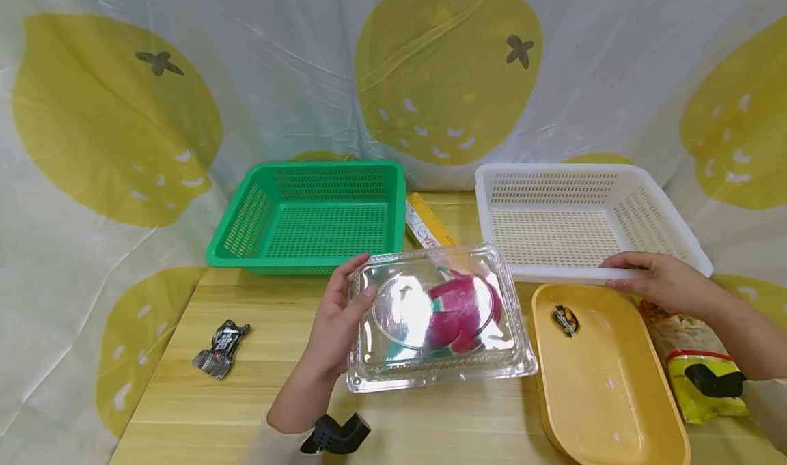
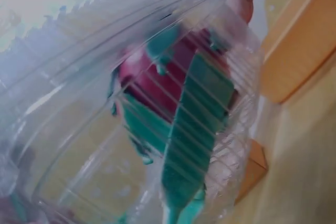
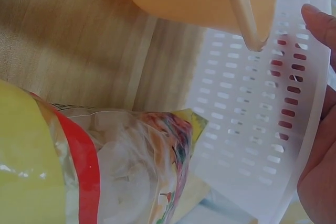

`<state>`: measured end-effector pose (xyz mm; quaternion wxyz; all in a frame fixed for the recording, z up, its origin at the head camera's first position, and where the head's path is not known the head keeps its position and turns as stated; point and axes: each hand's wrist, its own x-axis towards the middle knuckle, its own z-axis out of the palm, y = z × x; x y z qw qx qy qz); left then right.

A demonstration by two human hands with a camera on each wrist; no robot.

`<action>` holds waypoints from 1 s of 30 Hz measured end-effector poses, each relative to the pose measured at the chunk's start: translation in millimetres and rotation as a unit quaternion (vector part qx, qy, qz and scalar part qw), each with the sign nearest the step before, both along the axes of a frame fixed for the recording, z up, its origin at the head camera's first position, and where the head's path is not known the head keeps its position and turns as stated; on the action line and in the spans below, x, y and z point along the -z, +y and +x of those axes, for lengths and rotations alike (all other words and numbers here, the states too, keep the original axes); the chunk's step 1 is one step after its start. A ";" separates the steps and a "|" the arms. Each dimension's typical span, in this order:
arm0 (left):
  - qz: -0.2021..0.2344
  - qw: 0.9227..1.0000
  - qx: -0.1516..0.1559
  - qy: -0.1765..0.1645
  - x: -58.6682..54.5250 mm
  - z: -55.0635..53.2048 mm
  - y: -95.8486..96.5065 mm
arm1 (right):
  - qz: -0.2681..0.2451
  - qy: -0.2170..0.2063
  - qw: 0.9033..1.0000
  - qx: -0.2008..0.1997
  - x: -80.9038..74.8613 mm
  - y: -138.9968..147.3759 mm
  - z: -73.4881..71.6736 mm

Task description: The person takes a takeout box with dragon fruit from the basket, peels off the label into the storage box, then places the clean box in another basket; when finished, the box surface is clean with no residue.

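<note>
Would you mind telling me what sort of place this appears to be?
Probably a staged sorting table, not a real kitchen: a lemon-print sheet is hung as backdrop, and an empty green basket and white basket sit on the wooden table.

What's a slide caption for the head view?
Left hand holds clear clamshell; right hand grips white basket rim.

Left front: bare table (image 1: 270, 328), only a small dark wrapper (image 1: 221, 347) lying there.
Centre: clear box (image 1: 438, 315) fills the middle.
Rear gap: between green basket (image 1: 310, 216) and white basket (image 1: 584, 219), blocked by a yellow carton (image 1: 427, 224).
Right edge: yellow tray (image 1: 609, 383), apparently touching snack bag (image 1: 697, 362).
</note>
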<state>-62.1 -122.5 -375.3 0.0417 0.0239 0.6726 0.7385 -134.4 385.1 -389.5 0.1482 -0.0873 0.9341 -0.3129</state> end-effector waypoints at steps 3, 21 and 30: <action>0.017 1.000 -0.007 0.003 -13.9 -13.7 8.0 | 0.004 -0.004 1.000 0.002 -0.3 0.4 0.2; -0.016 0.998 -0.062 0.004 -45.1 -106.7 122.8 | 0.016 0.013 1.000 0.007 -1.4 -1.7 -0.6; -0.048 0.996 -0.077 0.012 -50.1 -137.6 171.3 | 0.024 0.023 0.999 0.003 -1.8 -2.8 0.0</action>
